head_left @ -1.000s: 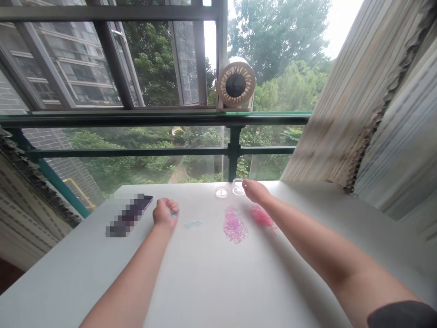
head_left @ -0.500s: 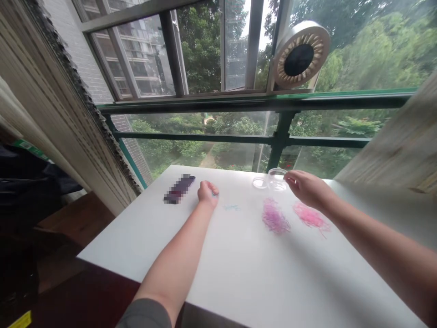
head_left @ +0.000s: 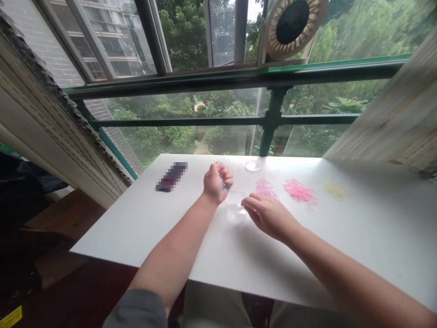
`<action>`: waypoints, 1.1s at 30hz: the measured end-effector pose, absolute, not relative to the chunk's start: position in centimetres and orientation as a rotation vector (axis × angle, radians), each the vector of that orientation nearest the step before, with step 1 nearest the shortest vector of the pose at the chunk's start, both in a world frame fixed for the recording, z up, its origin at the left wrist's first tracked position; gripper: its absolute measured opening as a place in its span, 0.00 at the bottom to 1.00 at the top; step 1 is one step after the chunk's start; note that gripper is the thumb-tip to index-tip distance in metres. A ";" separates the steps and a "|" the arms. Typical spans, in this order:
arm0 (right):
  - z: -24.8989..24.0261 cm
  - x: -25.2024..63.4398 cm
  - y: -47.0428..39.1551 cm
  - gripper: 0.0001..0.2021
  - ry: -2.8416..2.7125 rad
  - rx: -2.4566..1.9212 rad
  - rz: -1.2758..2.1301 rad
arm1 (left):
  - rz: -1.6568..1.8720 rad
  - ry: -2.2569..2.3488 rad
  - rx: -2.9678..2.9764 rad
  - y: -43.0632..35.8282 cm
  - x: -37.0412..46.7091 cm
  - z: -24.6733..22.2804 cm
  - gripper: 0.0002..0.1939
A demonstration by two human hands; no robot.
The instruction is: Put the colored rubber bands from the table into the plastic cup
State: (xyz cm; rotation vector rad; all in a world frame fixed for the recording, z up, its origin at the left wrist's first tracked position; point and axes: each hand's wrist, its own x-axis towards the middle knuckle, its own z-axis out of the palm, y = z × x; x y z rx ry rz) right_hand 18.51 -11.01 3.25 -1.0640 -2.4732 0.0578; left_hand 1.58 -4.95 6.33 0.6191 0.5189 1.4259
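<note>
blue strands (head_left: 223, 184) are enclosed in left hand (head_left: 214, 184), fingers curled, seemingly against spilling | clear container (head_left: 235, 207) is pinched at edge by right hand (head_left: 269, 216), likely leaving mouth unblocked

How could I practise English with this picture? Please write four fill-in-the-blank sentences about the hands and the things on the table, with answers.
1. The left hand is ____ (open/closed) around thin strands.
2. The clear disc lies ____ (nearer/farther) from the person than the clear cup in the right hand.
3. The pink pile lies between the purple pile and the ____ pile.
4. The table is ____ in colour.

Missing words: closed; farther; yellow; white.
</note>
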 end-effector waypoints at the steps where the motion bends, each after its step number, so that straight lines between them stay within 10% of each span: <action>1: 3.0 18.5 -11.1 0.10 -2.462 -1.070 0.057 | 1.377 0.511 0.664 -5.4 2.1 6.2 0.18; 33: 1.6 19.1 -11.8 0.08 -2.376 -1.063 0.185 | 0.881 1.119 2.217 -7.4 2.9 4.5 0.14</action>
